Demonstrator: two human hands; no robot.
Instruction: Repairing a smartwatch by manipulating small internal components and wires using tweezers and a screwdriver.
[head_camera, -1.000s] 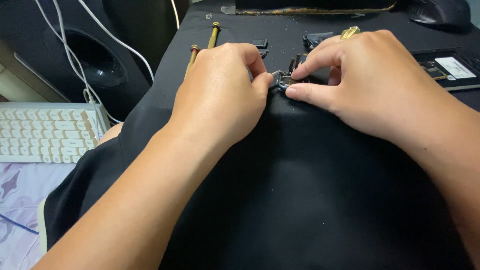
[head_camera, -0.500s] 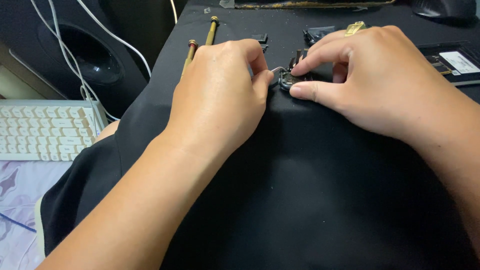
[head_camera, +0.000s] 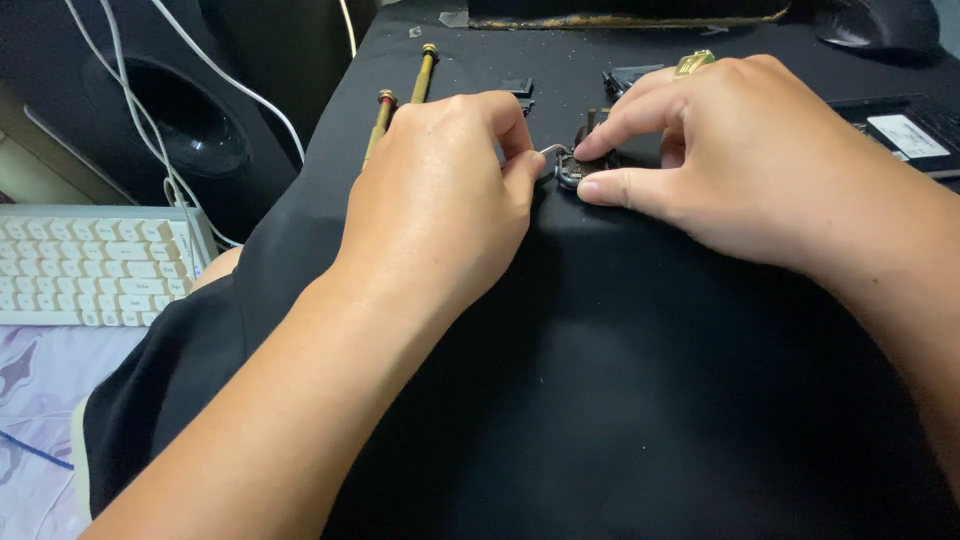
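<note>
A small dark part (head_camera: 578, 172) with a metal clip is pinched on the black cloth (head_camera: 620, 400), far of centre, between right hand (head_camera: 740, 160) finger and thumb; the left hand (head_camera: 440, 200) is closed on its left end. Against the earlier frames, only slight finger shifts are noted, so the fiddling is judged ongoing; two screwdrivers (head_camera: 400, 100) lie far left.

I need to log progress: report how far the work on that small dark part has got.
Done: nothing finished shows. In hand: the right hand pinches the small dark round part on the black cloth, while the left hand works a thin silver metal piece against it. Left: two brass-tipped rods and small black pieces lie untouched.
</note>
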